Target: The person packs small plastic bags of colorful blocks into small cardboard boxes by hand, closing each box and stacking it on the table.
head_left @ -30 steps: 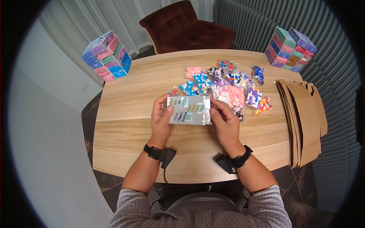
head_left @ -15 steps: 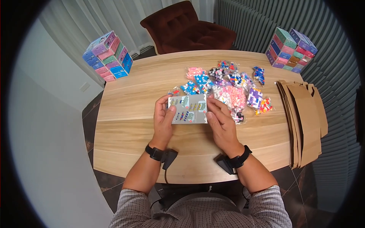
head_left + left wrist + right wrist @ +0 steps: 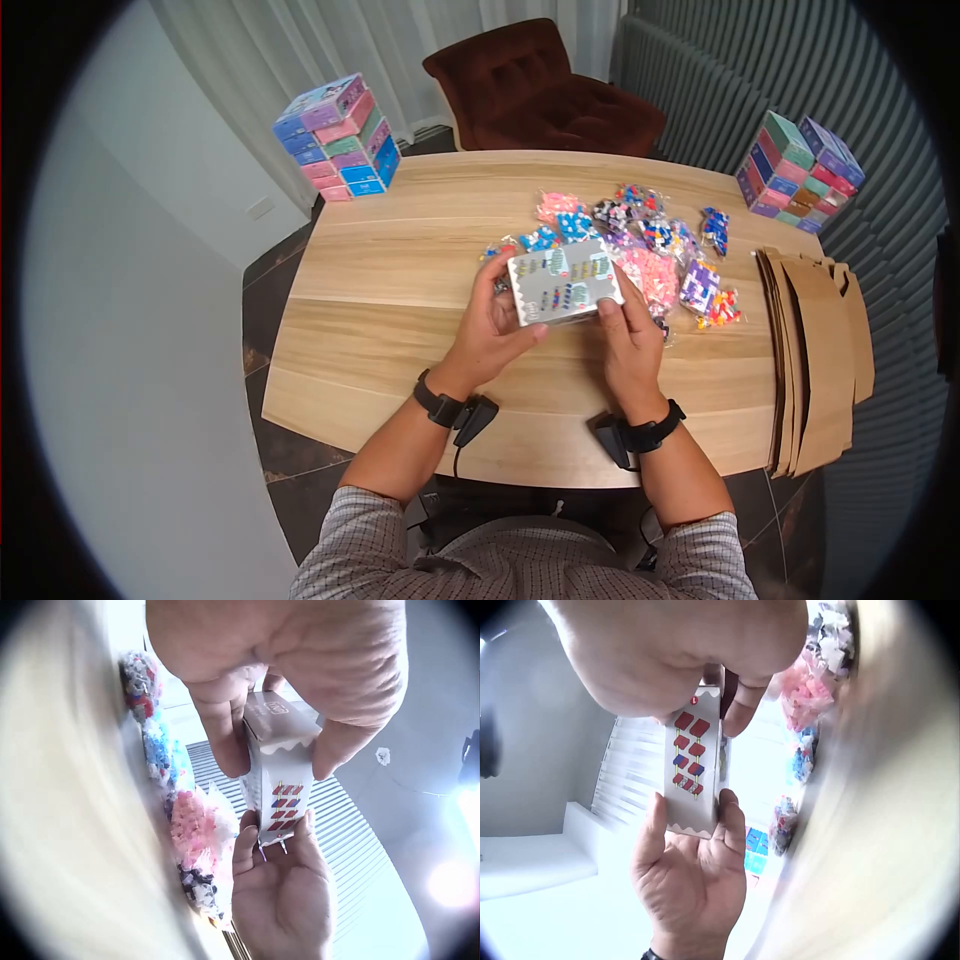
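A small grey-and-white cardboard box (image 3: 562,284), printed with brick-assembly pictures, is held up over the near half of the table by both hands. My left hand (image 3: 488,335) grips its left end, thumb at the near lower edge and fingers along the far side. At the right end my right hand (image 3: 634,348) pinches it, thumb on the near corner. One narrow side of the box (image 3: 283,796) carries red and blue brick drawings in the left wrist view. Similar drawings mark the box side (image 3: 693,761) in the right wrist view.
Clear bags of colourful small bricks (image 3: 655,275) lie heaped beyond the hands. Stacks of coloured boxes stand at the far left (image 3: 345,140) and far right (image 3: 795,175). Flattened brown cardboard (image 3: 815,360) lies along the right edge. A brown chair (image 3: 545,95) stands behind the table (image 3: 370,330).
The head view has shifted, so the table sits further right and lower. The box has turned and tilted, showing its near side. My left thumb has moved from the printed face to the lower edge.
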`<action>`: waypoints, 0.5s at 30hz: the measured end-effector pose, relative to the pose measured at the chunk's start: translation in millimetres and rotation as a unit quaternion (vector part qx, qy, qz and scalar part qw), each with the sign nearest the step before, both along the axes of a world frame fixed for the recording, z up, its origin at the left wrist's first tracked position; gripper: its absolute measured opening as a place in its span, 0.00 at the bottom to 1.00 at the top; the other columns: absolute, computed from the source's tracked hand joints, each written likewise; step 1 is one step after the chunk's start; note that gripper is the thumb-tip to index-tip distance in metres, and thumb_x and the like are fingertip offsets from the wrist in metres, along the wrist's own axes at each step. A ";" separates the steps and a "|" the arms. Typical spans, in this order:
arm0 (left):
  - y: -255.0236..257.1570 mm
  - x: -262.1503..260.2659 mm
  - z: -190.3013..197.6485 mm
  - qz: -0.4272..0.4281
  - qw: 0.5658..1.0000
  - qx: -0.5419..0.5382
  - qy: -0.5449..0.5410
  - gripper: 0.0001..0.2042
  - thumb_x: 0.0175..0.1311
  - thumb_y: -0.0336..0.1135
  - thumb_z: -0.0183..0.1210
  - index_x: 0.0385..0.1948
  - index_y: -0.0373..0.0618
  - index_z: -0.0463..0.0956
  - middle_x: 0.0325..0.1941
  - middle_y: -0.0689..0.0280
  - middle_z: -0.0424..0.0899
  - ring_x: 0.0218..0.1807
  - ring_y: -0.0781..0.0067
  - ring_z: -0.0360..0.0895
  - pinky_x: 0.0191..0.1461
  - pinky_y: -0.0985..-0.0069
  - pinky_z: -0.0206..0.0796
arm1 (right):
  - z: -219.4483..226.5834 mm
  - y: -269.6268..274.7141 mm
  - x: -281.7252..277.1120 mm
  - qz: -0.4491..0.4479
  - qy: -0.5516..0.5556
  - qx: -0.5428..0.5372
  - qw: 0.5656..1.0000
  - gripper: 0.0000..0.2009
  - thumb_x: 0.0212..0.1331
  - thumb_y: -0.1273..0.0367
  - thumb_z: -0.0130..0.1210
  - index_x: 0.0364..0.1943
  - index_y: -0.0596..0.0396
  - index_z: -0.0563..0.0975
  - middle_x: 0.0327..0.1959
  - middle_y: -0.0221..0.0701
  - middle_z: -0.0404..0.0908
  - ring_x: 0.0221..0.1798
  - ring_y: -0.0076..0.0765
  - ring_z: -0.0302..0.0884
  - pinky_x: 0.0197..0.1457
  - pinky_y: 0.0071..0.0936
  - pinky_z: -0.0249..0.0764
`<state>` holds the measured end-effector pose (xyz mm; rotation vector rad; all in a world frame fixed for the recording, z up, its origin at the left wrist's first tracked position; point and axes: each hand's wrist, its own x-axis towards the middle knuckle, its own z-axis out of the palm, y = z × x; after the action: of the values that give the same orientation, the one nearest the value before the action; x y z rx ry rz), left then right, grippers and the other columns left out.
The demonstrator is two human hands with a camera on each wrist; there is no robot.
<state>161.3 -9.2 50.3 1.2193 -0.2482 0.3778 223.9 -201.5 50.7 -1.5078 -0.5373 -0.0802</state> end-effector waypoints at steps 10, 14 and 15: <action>33.8 13.2 8.3 0.231 0.952 0.167 0.110 0.45 0.55 0.24 0.77 0.73 0.35 0.56 0.69 0.51 0.74 0.66 0.62 0.78 0.69 0.65 0.73 | -6.7 -1.3 1.7 -0.025 0.018 0.016 0.999 0.23 0.77 0.72 0.53 0.74 0.64 0.70 0.73 0.41 0.71 0.63 0.32 0.77 0.58 0.25 0.79; 90.0 55.4 -6.4 0.420 0.867 0.225 0.147 0.45 0.55 0.38 0.79 0.70 0.30 0.60 0.64 0.47 0.78 0.64 0.53 0.80 0.65 0.61 0.75 | -5.5 0.1 -1.3 -0.028 -0.010 0.032 0.999 0.23 0.77 0.75 0.51 0.73 0.62 0.70 0.71 0.39 0.70 0.54 0.27 0.76 0.54 0.25 0.79; 104.2 63.7 -6.2 0.455 0.830 0.274 0.170 0.45 0.54 0.42 0.80 0.69 0.28 0.62 0.63 0.46 0.79 0.63 0.51 0.80 0.64 0.60 0.76 | -4.9 0.2 -2.2 -0.028 -0.023 0.032 0.999 0.22 0.76 0.76 0.51 0.73 0.62 0.70 0.70 0.39 0.70 0.52 0.26 0.75 0.53 0.25 0.78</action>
<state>225.0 95.0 44.1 1.9119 0.6189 0.9422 221.7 -201.3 45.8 -1.4611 -0.5236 -0.1752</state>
